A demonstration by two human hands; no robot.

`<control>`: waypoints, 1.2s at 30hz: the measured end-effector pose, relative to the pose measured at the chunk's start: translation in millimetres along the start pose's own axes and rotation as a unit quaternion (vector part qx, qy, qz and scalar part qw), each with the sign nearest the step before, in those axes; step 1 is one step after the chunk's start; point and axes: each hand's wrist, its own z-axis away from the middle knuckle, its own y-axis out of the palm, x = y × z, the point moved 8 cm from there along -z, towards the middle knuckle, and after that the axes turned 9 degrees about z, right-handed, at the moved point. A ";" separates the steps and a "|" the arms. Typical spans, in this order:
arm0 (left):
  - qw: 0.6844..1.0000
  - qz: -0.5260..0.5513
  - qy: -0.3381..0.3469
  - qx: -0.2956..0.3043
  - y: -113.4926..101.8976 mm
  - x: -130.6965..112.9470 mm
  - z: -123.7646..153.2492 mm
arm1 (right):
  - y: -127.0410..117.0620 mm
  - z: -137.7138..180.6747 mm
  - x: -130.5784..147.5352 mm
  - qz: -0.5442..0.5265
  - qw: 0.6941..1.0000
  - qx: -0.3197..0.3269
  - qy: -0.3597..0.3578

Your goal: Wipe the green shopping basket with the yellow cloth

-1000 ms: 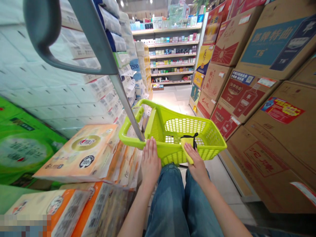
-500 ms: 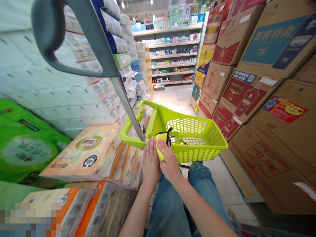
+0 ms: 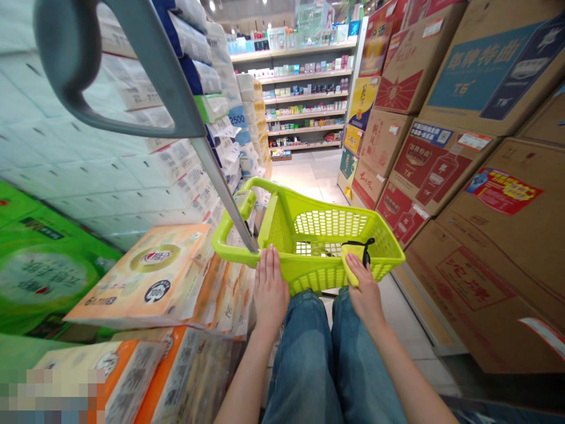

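A lime-green shopping basket point(image 3: 311, 257) with lattice walls stands before my knees, a grey pull handle point(image 3: 176, 88) on a metal pole rising from its left end. My left hand point(image 3: 270, 282) lies flat against the near rim beside the pole's foot, fingers stretched out and holding nothing. Over the right part of the same rim, my right hand point(image 3: 365, 288) presses a yellow cloth point(image 3: 348, 268) with black edging and a small black loop. Its fingers lie over the cloth; the thumb is mostly hidden. Bare lattice shows on the part of the basket's floor I can see.
Packs of tissue point(image 3: 145, 271) are stacked close on my left, with a tall wall of white packs point(image 3: 145, 176) behind. Cardboard cartons point(image 3: 485, 271) rise on the right. Shelves of small goods point(image 3: 304, 94) stand at the aisle's far end, beyond the tiled floor point(image 3: 304, 176).
My right hand has slid the yellow cloth rightward along the near rim, away from my left hand. The left hand stays in place on the rim.
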 end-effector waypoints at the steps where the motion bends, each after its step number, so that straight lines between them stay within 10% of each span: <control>1: 1.000 -0.001 0.000 0.000 0.0 0.1 0.0 | 4.9 -1.8 14.7 0.007 1.000 -0.003 0.002; 9: 1.000 -0.006 0.002 -0.013 1.8 3.1 0.2 | 51.7 -15.3 167.4 -0.107 0.977 0.104 -0.155; 22: 1.000 0.006 0.003 -0.002 -0.3 -0.9 -0.4 | -8.1 2.8 -13.0 0.025 0.999 0.020 -0.028; 25: 1.000 0.011 0.005 -0.006 0.0 -0.5 -0.2 | 0.8 -4.5 14.8 0.025 1.000 0.004 -0.005; 31: 1.000 -0.005 0.000 -0.003 3.1 3.9 0.9 | 48.6 -11.3 159.6 -0.096 0.981 0.079 -0.148; 36: 1.000 -0.010 -0.001 0.002 2.2 4.0 0.7 | 46.3 -7.2 154.4 -0.110 0.972 0.107 -0.176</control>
